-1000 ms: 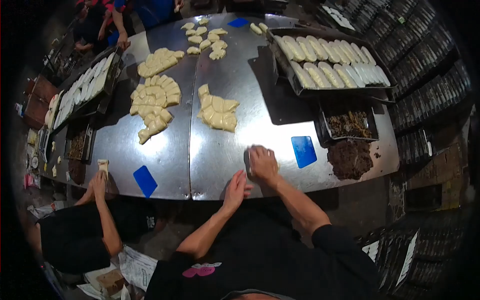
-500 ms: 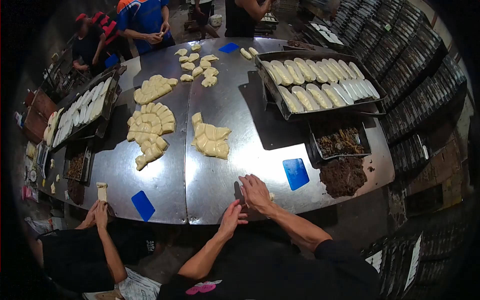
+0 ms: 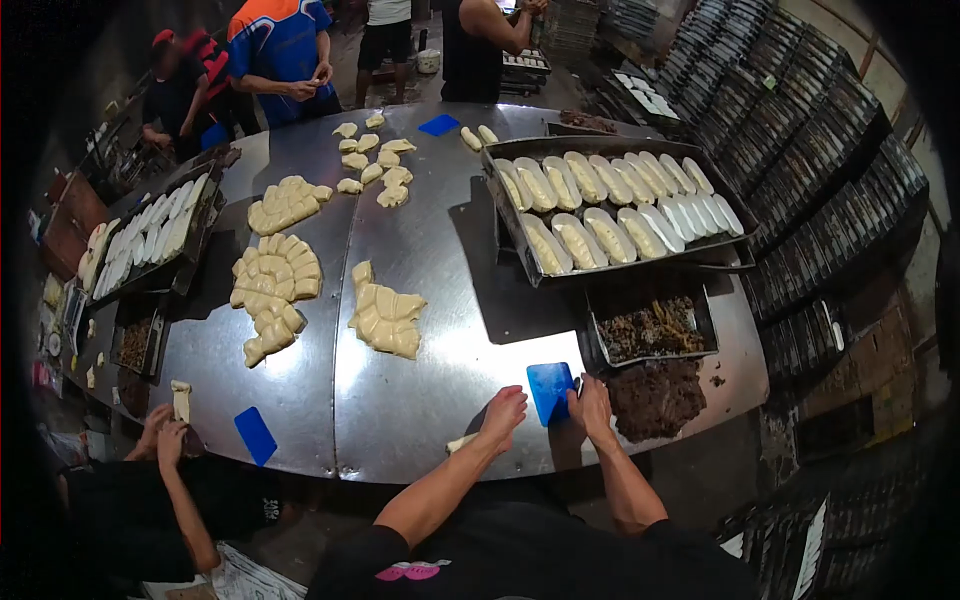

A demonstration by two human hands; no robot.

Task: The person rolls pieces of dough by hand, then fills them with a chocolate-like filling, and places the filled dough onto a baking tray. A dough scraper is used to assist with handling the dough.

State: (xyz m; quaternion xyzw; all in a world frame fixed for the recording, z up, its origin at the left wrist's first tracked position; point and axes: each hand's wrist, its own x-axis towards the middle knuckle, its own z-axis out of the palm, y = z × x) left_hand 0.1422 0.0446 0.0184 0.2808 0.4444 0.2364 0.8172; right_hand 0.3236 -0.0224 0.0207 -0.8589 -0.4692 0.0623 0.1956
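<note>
My right hand [image 3: 592,408] is at the right edge of a blue scraper [image 3: 550,392], its thumb and fingers closed on that edge. Left of the scraper, my left hand [image 3: 504,412] is held over the metal table with its fingers curled together; whether anything is inside cannot be seen. A small dough piece [image 3: 461,443] lies beside my left forearm, partly hidden by it. Dark brown filling [image 3: 655,398] is spread on the table just right of my right hand. Farther up, a cluster of dough pieces [image 3: 388,316] rests on the metal.
A large tray [image 3: 640,262] of filled paper-lined dough stands at the right above a filling box [image 3: 655,325]. More dough [image 3: 278,280] and another blue scraper [image 3: 256,436] lie left. A co-worker's hands [image 3: 166,436] hold dough at the lower left. Other people stand behind the table.
My hands have moved apart. My right hand has gone right to the blue scraper, and my left hand has shifted slightly right. The dough piece by my forearm is more visible. The view has shifted.
</note>
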